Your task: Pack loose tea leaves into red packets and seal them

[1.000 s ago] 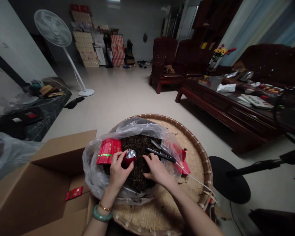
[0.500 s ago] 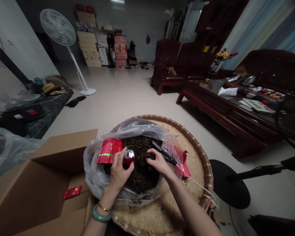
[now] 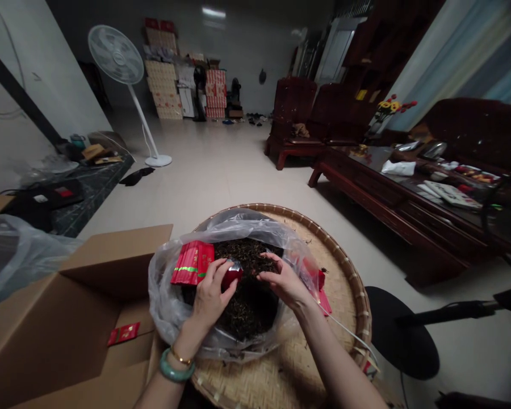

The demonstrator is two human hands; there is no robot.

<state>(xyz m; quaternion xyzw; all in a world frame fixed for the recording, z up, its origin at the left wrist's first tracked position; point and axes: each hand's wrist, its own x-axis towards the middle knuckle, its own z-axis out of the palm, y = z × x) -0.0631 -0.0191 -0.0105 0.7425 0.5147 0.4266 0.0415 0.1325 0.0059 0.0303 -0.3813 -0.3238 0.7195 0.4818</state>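
Note:
My left hand (image 3: 210,298) pinches a small red tea packet (image 3: 232,276) whose silver inside shows at its open top. Beside it, my right hand (image 3: 286,284) has its thumb and fingers curled round a pinch of dark tea leaves (image 3: 243,313), just above the loose heap. The leaves fill a clear plastic bag (image 3: 165,295) with its mouth spread wide. A stack of flat red packets (image 3: 191,266) with a green band lies on the leaves, left of my left hand. The bag sits on a round woven bamboo tray (image 3: 360,284).
An open cardboard box (image 3: 29,318) stands at the left, with a red packet (image 3: 124,334) inside. Red wrappers (image 3: 323,298) and a white cord (image 3: 347,328) lie on the tray's right side. A black stand base (image 3: 402,335) is at the right, near a dark wooden table (image 3: 378,199).
My right hand has moved slightly right and now covers the black clamp-like tool seen before. The red packet has turned in my left hand, showing more red. The view has shifted slightly.

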